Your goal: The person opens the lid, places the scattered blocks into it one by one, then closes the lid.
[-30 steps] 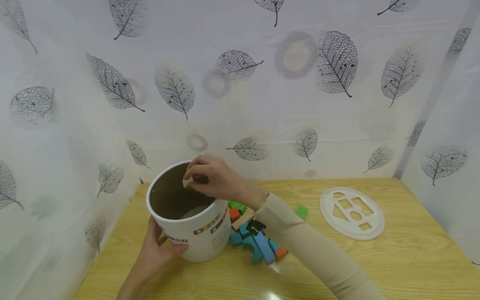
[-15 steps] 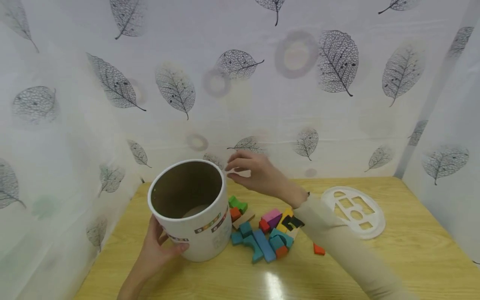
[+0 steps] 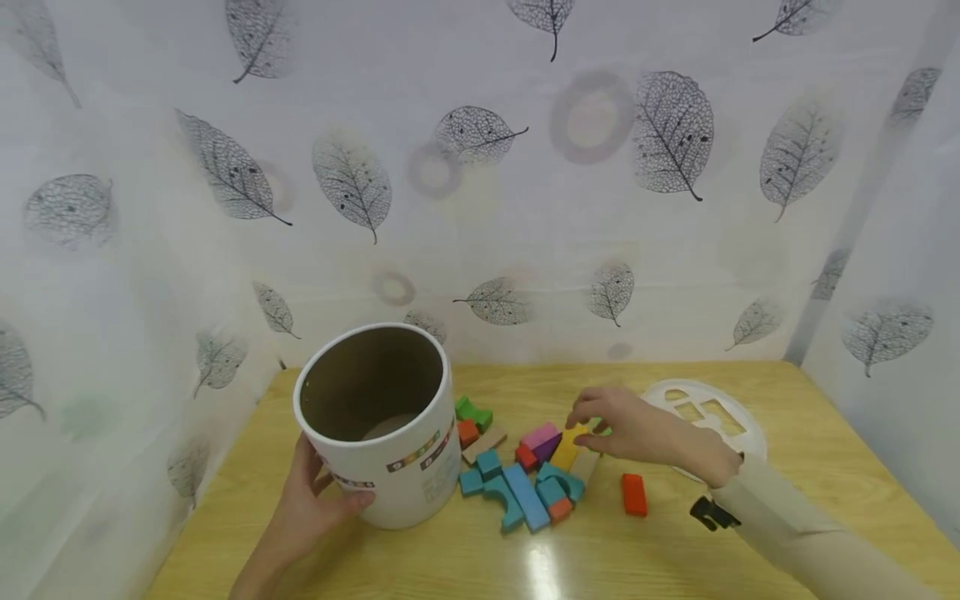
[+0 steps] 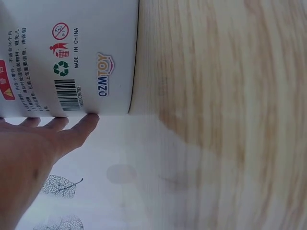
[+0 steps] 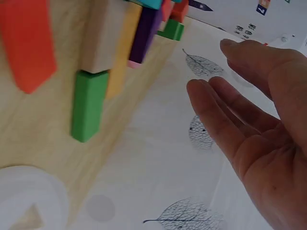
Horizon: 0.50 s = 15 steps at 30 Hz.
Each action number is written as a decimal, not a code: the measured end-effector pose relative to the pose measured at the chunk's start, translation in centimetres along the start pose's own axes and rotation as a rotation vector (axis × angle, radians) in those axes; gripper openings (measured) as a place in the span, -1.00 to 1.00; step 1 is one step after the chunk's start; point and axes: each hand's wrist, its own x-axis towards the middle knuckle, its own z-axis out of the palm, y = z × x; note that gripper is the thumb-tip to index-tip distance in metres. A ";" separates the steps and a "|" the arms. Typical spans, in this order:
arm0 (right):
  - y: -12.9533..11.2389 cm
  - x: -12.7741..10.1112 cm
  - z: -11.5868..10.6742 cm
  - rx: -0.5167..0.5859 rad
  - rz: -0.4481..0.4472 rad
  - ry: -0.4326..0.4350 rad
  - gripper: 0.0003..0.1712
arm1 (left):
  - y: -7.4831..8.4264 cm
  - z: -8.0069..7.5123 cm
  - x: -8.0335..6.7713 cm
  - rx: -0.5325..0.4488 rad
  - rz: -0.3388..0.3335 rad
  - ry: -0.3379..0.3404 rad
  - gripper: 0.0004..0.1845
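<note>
- White cylindrical tub (image 3: 390,433): stands upright and open-topped on the wooden table, brown inside, printed labels on its wall.
- Coloured blocks (image 3: 536,467): a loose heap lying just right of the tub, with blue, teal, yellow, purple, green and orange pieces.

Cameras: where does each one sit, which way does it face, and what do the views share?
Head: worn on the head, looks forward and down at the table, white tub, block pile and cut-out lid; both hands and a beige sleeve show.
Left wrist: beside the left hand, faces the tub's printed wall; fingers show.
Right wrist: under the right hand, faces the blocks; open palm shows.
Shared: head and left wrist both see the tub; head and right wrist the green block.
</note>
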 end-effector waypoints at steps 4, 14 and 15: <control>0.4 -3.5 1.1 0.043 0.122 -0.089 -0.85 | 0.0 0.0 0.1 -0.027 -0.004 -0.006 0.36; 1.2 -8.0 2.8 -0.039 0.238 -0.163 -0.76 | -0.1 0.1 0.0 0.011 -0.002 0.007 0.36; 1.3 -8.2 2.9 -0.037 0.247 -0.167 -0.75 | -0.1 0.1 0.1 0.003 -0.003 0.003 0.36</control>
